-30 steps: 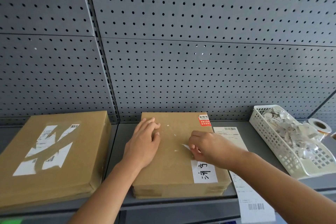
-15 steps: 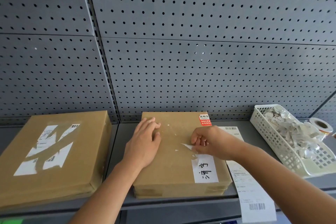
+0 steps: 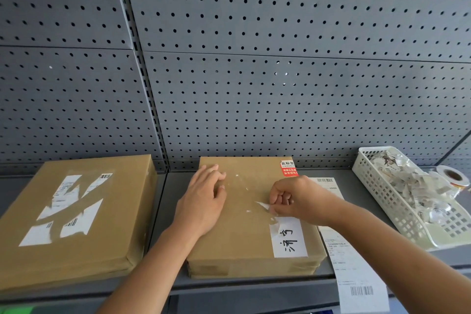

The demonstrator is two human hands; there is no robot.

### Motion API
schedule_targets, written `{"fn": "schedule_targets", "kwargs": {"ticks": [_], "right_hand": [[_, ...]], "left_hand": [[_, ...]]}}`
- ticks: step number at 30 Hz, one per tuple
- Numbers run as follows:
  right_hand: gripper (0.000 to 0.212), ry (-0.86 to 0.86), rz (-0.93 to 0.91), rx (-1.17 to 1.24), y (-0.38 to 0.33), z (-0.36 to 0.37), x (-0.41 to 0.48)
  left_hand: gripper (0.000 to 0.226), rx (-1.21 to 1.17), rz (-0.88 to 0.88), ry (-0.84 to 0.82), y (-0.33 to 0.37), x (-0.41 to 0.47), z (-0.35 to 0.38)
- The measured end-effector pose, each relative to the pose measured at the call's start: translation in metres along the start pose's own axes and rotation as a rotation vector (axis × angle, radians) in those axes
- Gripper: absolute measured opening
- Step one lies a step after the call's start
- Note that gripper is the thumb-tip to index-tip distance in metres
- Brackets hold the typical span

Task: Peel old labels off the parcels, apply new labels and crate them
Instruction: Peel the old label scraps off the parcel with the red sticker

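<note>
On the grey metal shelf (image 3: 170, 191): a flat brown cardboard parcel (image 3: 122, 211) at the left end, a second brown parcel (image 3: 244, 232) mid-shelf, a long white paper label (image 3: 356, 270) overhanging the front edge, and a white plastic lattice basket (image 3: 382, 199) at the right end.

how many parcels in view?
2. The left parcel lies left on the shelf, torn labels on top. The middle parcel lies under the left hand and the right hand, which pinches a label scrap. Others may be out of frame.

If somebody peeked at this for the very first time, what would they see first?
Probably the two hands on the brown parcel in the middle of the shelf: the left hand presses flat on it while the right hand pinches a white label scrap. Next comes the parcel on the left with torn white labels, then the white basket of paper scraps on the right.
</note>
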State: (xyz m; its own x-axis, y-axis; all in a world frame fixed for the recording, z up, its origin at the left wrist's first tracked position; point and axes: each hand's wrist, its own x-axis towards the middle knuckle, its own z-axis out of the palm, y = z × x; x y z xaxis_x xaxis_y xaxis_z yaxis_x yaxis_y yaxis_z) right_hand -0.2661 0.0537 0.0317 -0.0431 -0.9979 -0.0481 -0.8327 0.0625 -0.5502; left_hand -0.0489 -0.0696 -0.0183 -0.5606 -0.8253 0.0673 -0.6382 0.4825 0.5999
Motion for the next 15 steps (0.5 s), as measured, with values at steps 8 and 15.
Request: {"fn": "schedule_targets", "kwargs": {"ticks": [8,15], "right_hand": [[0.011,0.052,-0.054,-0.134,0.003,0.009,0.001],[0.003,0.105,-0.068,-0.078,0.001,0.005,-0.009]], "left_hand": [[0.035,0.002,-0.001,-0.003,0.000,0.000,0.000],[0.035,0.003,-0.001,0.000,0.001,-0.001,0.001]]}}
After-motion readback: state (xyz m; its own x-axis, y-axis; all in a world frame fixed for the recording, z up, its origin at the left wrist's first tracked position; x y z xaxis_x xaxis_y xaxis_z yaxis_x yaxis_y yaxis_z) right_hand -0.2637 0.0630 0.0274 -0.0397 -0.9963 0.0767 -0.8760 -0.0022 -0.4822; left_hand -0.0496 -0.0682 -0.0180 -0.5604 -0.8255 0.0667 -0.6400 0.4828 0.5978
